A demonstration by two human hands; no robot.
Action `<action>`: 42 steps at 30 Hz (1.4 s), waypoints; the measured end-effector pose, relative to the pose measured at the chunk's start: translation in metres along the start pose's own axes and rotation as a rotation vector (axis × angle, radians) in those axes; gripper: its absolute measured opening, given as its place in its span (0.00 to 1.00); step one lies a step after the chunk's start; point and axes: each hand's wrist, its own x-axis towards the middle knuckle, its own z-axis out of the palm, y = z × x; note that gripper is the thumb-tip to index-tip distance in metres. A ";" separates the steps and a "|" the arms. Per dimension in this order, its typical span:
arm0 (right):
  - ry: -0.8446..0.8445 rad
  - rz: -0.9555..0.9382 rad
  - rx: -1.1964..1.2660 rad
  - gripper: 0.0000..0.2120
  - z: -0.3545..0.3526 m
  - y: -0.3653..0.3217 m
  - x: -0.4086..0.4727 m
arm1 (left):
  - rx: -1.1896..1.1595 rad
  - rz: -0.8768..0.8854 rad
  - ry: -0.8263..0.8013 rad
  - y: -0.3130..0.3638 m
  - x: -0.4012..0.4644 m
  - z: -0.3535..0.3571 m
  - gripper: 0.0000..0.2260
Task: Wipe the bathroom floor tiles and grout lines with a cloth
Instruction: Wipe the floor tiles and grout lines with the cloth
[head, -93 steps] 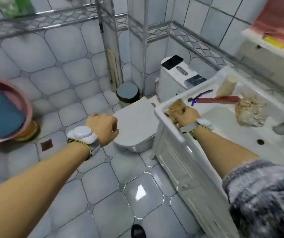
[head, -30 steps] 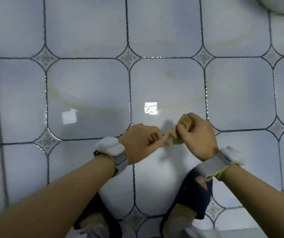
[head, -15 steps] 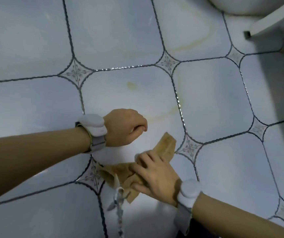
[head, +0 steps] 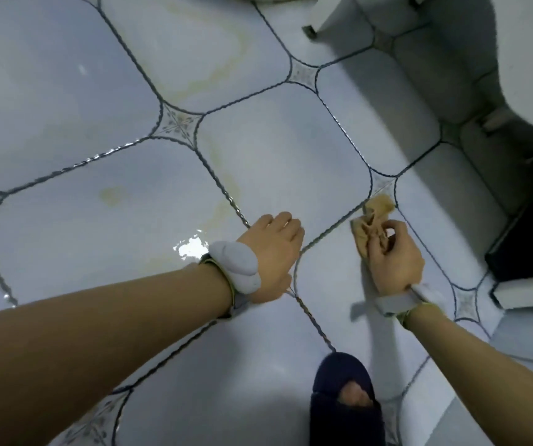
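Cloth (head: 373,220) bunched in right hand (head: 393,255), on floor tiles (head: 278,156).

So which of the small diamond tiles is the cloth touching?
The diamond tile just beyond the right hand; the cloth tip reaches its near corner. The other diamonds lie bare, well away from it.

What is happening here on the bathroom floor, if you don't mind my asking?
A person is crouched over the tiled floor. Their right hand grips a bunched tan cloth against the tiles near a grout line. The left hand rests beside it and holds nothing. Yellowish stains remain on tiles to the left.
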 end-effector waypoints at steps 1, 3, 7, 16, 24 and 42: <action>-0.012 -0.030 -0.015 0.09 0.002 -0.004 0.000 | 0.037 0.023 -0.004 0.002 0.003 0.002 0.28; -0.111 -0.162 -0.030 0.07 -0.001 -0.005 -0.014 | 0.072 0.076 0.011 0.005 0.020 0.005 0.31; -0.376 -0.635 -0.038 0.07 -0.017 -0.001 -0.061 | 0.053 0.082 0.033 -0.004 0.047 0.003 0.30; -0.187 -0.102 -0.314 0.08 -0.040 0.067 0.076 | 0.130 0.115 0.058 0.010 0.089 -0.001 0.26; -0.442 -0.614 -0.163 0.10 -0.042 0.036 -0.049 | 0.167 0.138 0.038 0.021 0.088 0.001 0.26; -0.358 -0.542 -0.214 0.10 -0.021 0.028 -0.065 | 0.226 0.137 -0.063 0.015 -0.014 -0.021 0.19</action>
